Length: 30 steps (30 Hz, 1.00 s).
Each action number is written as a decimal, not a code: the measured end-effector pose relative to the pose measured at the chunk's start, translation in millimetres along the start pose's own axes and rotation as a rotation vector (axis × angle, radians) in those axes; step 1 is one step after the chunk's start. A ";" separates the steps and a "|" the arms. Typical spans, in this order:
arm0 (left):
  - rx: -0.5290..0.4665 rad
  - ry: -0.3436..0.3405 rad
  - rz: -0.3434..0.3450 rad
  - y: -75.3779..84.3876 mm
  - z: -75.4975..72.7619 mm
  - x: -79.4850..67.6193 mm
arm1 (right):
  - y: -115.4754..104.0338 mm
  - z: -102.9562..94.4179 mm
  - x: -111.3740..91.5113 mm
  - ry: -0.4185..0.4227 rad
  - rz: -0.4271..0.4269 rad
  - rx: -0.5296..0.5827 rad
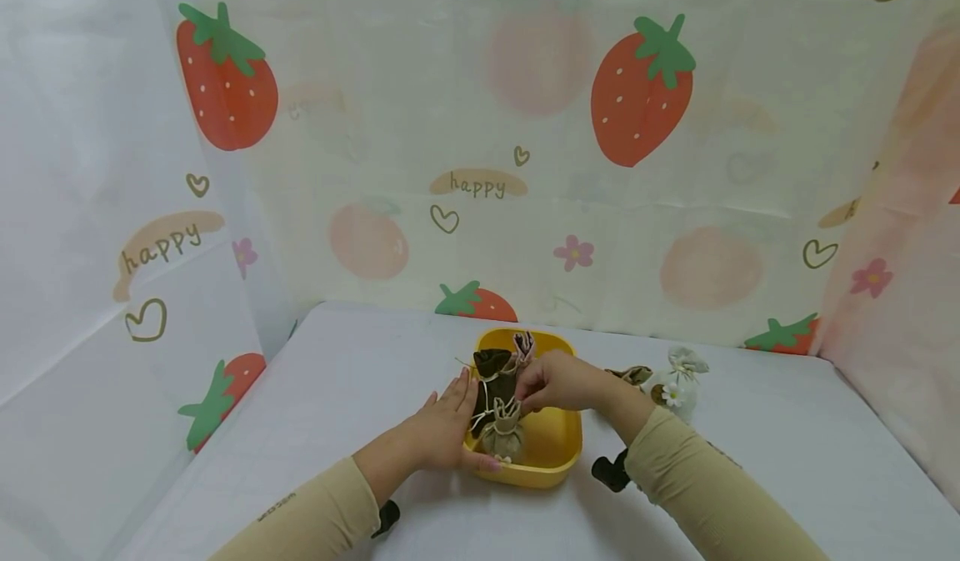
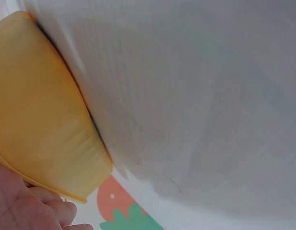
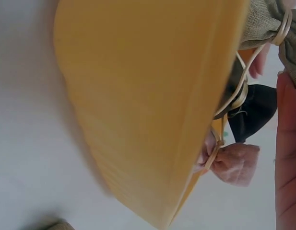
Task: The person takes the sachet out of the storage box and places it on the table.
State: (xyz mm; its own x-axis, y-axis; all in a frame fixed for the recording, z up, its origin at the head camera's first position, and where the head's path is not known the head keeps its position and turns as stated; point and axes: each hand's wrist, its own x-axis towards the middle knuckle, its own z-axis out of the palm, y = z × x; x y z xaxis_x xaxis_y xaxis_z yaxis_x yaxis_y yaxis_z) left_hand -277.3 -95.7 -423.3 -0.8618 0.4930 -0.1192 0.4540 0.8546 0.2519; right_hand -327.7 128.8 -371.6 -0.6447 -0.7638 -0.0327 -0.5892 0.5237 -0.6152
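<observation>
A yellow plastic basin [image 1: 551, 465] stands on the white table with several drawstring pouches in it. My left hand [image 1: 442, 428] rests against its left rim, fingers extended and thumb along the front corner. At the basin's front left is a beige pouch [image 1: 502, 438]; its gathered top [image 3: 292, 57] is pinched by my right hand [image 1: 558, 382], which reaches over the right rim. Behind it stands a dark brown pouch [image 1: 491, 390] tied with pale cord. A pink pouch [image 3: 236, 165] pokes up at the far end. In the left wrist view, the left fingers [image 2: 40, 208] lie at the basin's rim.
Right of the basin, a white pouch with a flower [image 1: 678, 386] and a brown pouch [image 1: 630, 374] lie on the table. A dark object [image 1: 611, 471] is near the right sleeve, another [image 1: 387, 518] by the left sleeve. A strawberry-printed curtain [image 1: 480, 244] closes the back.
</observation>
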 end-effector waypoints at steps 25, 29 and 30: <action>0.007 0.008 0.009 -1.7 2.7 2.4 | 1.5 -17.6 -15.0 0.138 -0.052 0.085; 0.007 0.001 0.006 -1.8 2.8 2.9 | 2.0 -22.9 -18.2 0.182 -0.039 0.041; 0.009 0.001 0.006 -1.8 2.9 3.1 | 2.3 -24.0 -18.8 0.197 -0.037 0.024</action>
State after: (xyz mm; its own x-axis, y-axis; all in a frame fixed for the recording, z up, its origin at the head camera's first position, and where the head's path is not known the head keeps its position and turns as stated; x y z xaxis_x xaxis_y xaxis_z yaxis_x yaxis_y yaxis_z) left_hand -280.1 -95.3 -426.9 -0.8593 0.4979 -0.1172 0.4611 0.8532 0.2438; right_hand -328.6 153.5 -353.5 -0.7070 -0.6924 0.1439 -0.6041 0.4855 -0.6320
